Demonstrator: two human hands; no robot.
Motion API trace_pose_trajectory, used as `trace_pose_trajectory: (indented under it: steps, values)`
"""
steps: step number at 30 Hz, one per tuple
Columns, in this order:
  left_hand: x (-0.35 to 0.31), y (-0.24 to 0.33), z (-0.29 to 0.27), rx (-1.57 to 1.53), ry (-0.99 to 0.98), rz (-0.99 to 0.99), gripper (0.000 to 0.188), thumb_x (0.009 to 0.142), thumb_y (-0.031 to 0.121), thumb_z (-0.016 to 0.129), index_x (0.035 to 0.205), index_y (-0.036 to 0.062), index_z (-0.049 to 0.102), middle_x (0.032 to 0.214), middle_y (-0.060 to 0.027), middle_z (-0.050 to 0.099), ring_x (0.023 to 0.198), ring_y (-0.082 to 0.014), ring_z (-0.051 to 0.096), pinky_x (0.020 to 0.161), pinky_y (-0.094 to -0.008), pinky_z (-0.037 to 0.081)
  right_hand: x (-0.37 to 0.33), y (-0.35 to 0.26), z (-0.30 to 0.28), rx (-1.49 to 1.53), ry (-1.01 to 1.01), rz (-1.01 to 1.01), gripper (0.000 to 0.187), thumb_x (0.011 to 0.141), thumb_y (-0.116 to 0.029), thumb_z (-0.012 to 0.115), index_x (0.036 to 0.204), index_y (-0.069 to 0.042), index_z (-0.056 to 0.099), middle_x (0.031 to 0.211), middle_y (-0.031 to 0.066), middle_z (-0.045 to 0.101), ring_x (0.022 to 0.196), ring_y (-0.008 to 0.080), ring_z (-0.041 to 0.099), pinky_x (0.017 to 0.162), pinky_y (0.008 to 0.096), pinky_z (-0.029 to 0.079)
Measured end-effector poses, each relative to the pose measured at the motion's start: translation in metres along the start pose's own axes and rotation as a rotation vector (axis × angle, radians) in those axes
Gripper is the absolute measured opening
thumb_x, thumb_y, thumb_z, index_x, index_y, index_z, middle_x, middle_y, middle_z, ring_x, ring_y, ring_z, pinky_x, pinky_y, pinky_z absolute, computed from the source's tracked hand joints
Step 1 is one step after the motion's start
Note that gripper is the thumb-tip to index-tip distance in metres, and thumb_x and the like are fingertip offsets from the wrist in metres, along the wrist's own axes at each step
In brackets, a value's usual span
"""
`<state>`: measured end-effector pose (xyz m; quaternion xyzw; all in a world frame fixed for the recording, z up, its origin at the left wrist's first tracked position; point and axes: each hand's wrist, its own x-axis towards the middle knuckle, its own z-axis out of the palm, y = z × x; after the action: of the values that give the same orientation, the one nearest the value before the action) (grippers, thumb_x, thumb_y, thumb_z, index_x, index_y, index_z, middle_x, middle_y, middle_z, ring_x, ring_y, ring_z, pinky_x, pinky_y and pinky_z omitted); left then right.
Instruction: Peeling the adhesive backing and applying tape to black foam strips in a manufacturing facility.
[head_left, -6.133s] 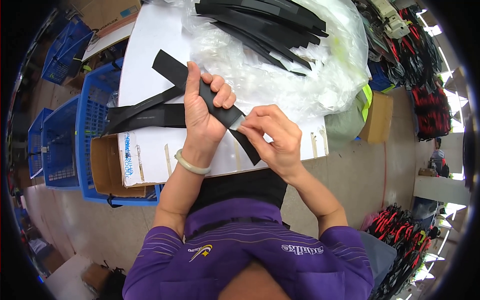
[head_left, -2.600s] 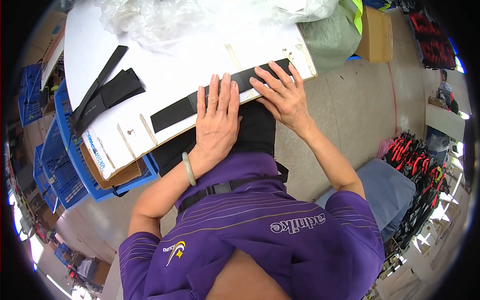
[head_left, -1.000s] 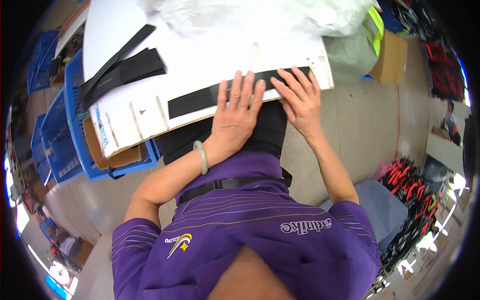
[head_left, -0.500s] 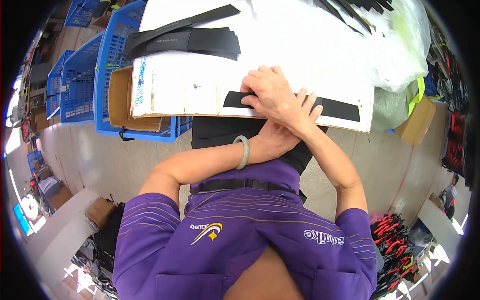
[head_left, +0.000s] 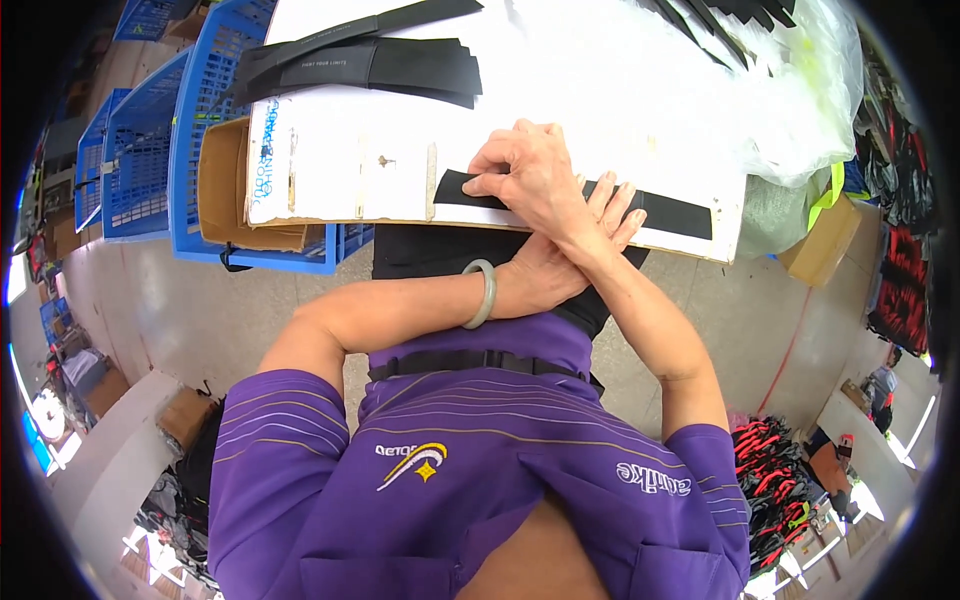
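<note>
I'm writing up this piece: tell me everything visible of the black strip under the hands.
The black strip is long and narrow, matte, perhaps fabric. It lies along the near edge of the white tabletop. The left hand lays its fingers across it; the right hand, crossed over the left, touches near its left end. Its middle is partly hidden.

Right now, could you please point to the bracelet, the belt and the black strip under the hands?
Bracelet (head_left: 490, 292), head view: middle of its band.
Belt (head_left: 470, 360), head view: near its middle.
Black strip (head_left: 677, 215), head view: uncovered right part.
</note>
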<state>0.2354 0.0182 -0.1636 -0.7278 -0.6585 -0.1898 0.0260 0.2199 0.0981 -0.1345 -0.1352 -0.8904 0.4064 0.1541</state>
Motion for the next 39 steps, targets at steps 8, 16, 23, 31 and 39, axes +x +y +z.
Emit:
trace_pose_trajectory:
  steps: [8, 16, 23, 31, 39]
  values:
    - [0.0, 0.001, -0.001, 0.023, -0.036, -0.024, 0.059, 0.09, 0.032, 0.045, 0.143, 0.0061, 0.036, 0.148, -0.022, 0.032, 0.139, -0.0392, 0.029, 0.11, -0.0586, 0.024, 0.002, -0.001, -0.001, 0.007, -0.01, -0.012, 0.014, 0.064, -0.02, 0.078, 0.065, -0.01, 0.069, 0.064, -0.0007, 0.061, 0.071, 0.0196, 0.05, 0.076, 0.0344, 0.032]
    - [-0.003, 0.007, 0.001, 0.013, -0.043, 0.0, 0.057, 0.092, 0.026, 0.042, 0.145, 0.0058, 0.035, 0.149, -0.0222, 0.032, 0.14, -0.04, 0.028, 0.112, -0.0578, 0.019, -0.007, 0.01, 0.0, 0.039, 0.023, -0.092, 0.019, 0.069, -0.02, 0.077, 0.079, -0.007, 0.068, 0.079, 0.0076, 0.064, 0.076, 0.0244, 0.06, 0.073, 0.0368, 0.046]
    - [0.009, 0.004, -0.014, 0.031, -0.062, 0.024, 0.055, 0.083, 0.013, 0.053, 0.136, 0.0008, 0.045, 0.144, -0.0248, 0.036, 0.139, -0.0401, 0.028, 0.113, -0.0565, 0.018, -0.075, 0.032, -0.079, 0.214, 0.601, 0.317, 0.011, 0.078, -0.006, 0.069, 0.086, 0.0, 0.065, 0.083, 0.0101, 0.061, 0.079, 0.0206, 0.062, 0.071, 0.0328, 0.05]
    - [0.015, -0.009, -0.026, -0.3, 0.116, -0.1, 0.059, 0.065, 0.012, 0.075, 0.122, 0.0118, 0.06, 0.118, -0.0163, 0.052, 0.11, -0.0327, 0.051, 0.09, -0.044, 0.042, -0.111, 0.049, -0.084, 0.04, 0.6, 0.3, 0.009, 0.078, 0.0, 0.066, 0.087, 0.0, 0.064, 0.091, 0.0116, 0.063, 0.087, 0.0251, 0.06, 0.079, 0.0344, 0.048]
    - [0.016, -0.049, -0.1, -0.51, -0.101, -0.133, 0.056, 0.062, 0.004, 0.072, 0.117, 0.0055, 0.056, 0.102, -0.0124, 0.052, 0.09, -0.03, 0.055, 0.077, -0.0392, 0.044, -0.118, 0.025, -0.122, 0.55, 0.686, 0.451, 0.011, 0.086, -0.002, 0.064, 0.096, 0.003, 0.066, 0.094, 0.0064, 0.063, 0.091, 0.0151, 0.059, 0.082, 0.0276, 0.046]
